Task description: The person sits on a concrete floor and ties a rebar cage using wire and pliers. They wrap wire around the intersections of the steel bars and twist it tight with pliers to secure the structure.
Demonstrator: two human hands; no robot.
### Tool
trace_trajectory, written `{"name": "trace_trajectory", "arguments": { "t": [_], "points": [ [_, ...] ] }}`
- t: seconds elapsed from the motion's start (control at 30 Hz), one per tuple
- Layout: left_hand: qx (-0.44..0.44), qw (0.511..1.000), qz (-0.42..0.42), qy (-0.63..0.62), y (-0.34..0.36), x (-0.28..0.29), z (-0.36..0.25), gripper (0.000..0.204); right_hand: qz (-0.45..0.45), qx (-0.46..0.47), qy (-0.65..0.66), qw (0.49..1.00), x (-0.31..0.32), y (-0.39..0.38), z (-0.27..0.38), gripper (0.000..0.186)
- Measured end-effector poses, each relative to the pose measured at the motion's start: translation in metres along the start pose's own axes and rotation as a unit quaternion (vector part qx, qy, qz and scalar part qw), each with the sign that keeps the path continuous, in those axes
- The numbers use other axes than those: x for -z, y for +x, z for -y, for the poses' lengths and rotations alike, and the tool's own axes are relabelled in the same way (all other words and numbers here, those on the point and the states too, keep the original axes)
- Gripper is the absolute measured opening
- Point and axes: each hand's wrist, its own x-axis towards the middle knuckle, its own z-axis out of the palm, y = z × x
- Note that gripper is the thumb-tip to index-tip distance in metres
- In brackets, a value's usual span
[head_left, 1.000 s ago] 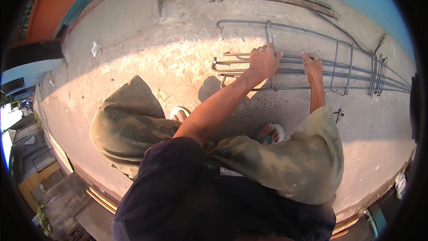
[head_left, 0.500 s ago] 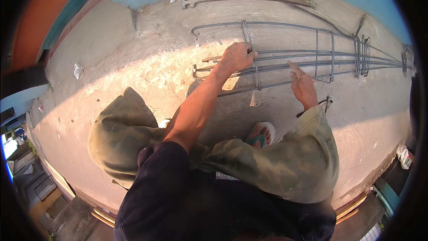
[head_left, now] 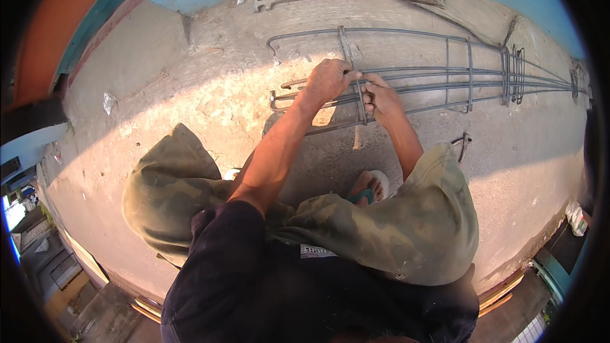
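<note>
Upper centre, the steel stirrup [head_left: 345, 47] is clamped by the left hand [head_left: 329, 80]; whether anything's gripped by the right hand [head_left: 384, 101] can't be told; skewing could be caused by uneven pulling.

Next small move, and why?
I'd probably have the left hand steady the end stirrup while the right hand settles the middle bars against it. Both hands meet where that stirrup crosses those bars. What the fingertips pinch is too small to tell.
</note>
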Motion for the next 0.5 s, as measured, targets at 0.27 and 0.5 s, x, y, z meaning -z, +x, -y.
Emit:
{"name": "trace_trajectory", "arguments": {
  "t": [0.27,0.5],
  "points": [
    [0.007,0.999,-0.043,0.0,-0.001,-0.002,0.0,0.047,-0.013,0.027,0.081,0.996,0.007,0.034,-0.021,0.014],
    [0.052,0.998,-0.017,-0.019,-0.004,0.002,-0.01,0.072,0.059,0.039,0.081,0.994,0.013,0.057,-0.03,0.008]
  ]
}}
